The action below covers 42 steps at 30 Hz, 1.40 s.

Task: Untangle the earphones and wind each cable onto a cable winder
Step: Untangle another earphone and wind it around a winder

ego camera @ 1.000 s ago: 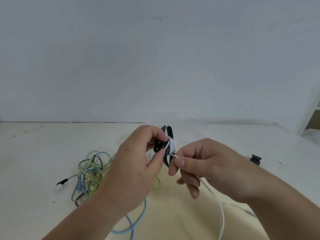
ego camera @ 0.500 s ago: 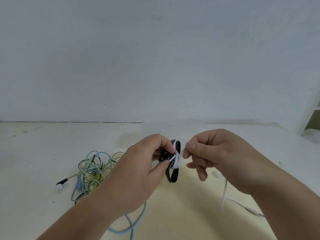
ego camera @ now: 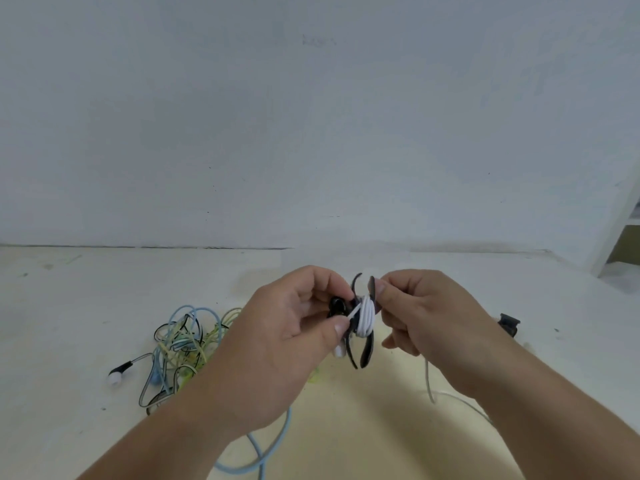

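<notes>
Above the worktop (ego camera: 69, 306), the left hand (ego camera: 287, 344) pinches a black cable winder (ego camera: 367, 353) wrapped with white cable (ego camera: 366, 315). The right hand (ego camera: 426, 317) pinches that cable beside it. Tangled earphones (ego camera: 187, 344) lie left.

Your black winder (ego camera: 366, 353) sits mid-frame, white cable (ego camera: 366, 315) coiled round its middle. Tangled blue, green and black earphones (ego camera: 183, 344) lie lower left.

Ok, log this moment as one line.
step: winding white cable on black winder | left hand: holds winder | right hand: holds cable | tangle: on table
</notes>
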{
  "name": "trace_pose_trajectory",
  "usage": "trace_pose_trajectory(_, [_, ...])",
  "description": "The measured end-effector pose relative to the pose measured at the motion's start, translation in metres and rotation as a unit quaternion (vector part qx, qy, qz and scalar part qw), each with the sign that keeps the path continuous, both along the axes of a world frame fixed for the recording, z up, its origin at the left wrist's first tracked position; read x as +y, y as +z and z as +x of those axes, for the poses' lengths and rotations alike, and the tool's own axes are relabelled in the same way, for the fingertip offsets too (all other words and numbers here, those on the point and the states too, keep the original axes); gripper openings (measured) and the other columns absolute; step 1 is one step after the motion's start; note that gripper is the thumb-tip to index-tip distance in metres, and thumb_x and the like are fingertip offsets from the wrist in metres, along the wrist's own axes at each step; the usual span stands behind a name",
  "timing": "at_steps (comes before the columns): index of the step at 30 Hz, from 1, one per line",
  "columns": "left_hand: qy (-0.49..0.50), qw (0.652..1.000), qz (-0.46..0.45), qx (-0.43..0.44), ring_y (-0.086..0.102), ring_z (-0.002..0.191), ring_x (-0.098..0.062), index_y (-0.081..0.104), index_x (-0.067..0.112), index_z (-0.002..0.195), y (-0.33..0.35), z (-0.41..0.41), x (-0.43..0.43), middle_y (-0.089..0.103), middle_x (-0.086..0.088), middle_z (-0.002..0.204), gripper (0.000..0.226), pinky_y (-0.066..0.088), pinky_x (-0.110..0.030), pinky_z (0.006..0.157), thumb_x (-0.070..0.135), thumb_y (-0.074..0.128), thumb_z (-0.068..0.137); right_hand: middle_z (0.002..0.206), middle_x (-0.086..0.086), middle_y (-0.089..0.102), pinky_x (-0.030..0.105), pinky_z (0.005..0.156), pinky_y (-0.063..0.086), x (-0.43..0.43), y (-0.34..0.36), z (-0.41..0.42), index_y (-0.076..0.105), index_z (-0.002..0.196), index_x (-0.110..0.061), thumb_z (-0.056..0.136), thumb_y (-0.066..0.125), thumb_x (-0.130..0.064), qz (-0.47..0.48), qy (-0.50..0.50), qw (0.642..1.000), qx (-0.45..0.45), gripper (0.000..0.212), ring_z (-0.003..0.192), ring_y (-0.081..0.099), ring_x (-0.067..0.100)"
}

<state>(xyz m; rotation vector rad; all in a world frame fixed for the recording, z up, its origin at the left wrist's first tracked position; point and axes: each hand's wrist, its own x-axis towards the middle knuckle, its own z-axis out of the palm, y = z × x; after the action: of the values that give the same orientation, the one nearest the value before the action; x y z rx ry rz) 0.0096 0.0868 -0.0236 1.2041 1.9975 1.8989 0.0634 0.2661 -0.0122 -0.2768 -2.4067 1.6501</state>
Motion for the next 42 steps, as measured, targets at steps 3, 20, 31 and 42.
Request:
trace_pose_trajectory(3, [0.023,0.999,0.043,-0.014,0.071,0.088,-0.015,0.069,0.023,0.090,-0.001,-0.002,0.001,0.075,0.000,0.090,0.019,0.052,-0.017,0.077,0.009,0.062,0.078,0.048,-0.009,0.033,0.046,0.078,0.058,-0.005,-0.002,0.001,0.064,0.073,-0.010,0.104,0.048,-0.030,-0.008,0.064,0.997,-0.038,0.040,0.040,0.029,0.010])
trace_pose_trajectory(20, [0.116,0.969,0.135,-0.170,0.073,0.088,-0.026,0.065,0.012,0.095,-0.003,-0.006,0.007,0.074,-0.014,0.095,0.020,0.055,-0.045,0.088,-0.005,0.053,0.095,0.055,-0.009,0.032,0.036,0.076,0.053,-0.013,-0.005,0.006,0.071,0.097,-0.004,0.106,0.045,-0.021,-0.013,0.255,0.963,-0.082,0.032,0.047,0.027,0.011])
trace_pose_trajectory(31, [0.203,0.978,0.036,0.036,0.067,0.080,-0.001,0.061,0.023,0.094,-0.006,-0.004,0.005,0.073,0.005,0.086,0.027,0.046,-0.008,0.068,-0.003,0.062,0.090,0.054,-0.010,0.033,0.035,0.072,0.052,-0.007,-0.005,0.006,0.073,0.098,-0.005,0.097,0.049,-0.032,-0.027,0.288,0.956,-0.053,0.036,0.051,0.027,0.013])
trace_pose_trajectory(42, [0.225,0.973,0.023,0.051,0.068,0.088,-0.011,0.057,0.032,0.094,-0.010,0.001,0.008,0.071,0.005,0.094,0.025,0.050,-0.021,0.077,0.009,0.065,0.090,0.055,-0.008,0.031,0.034,0.070,0.050,-0.008,-0.001,0.009,0.072,0.098,-0.002,0.105,0.045,-0.025,-0.031,0.309,0.948,-0.072,0.036,0.049,0.026,0.012])
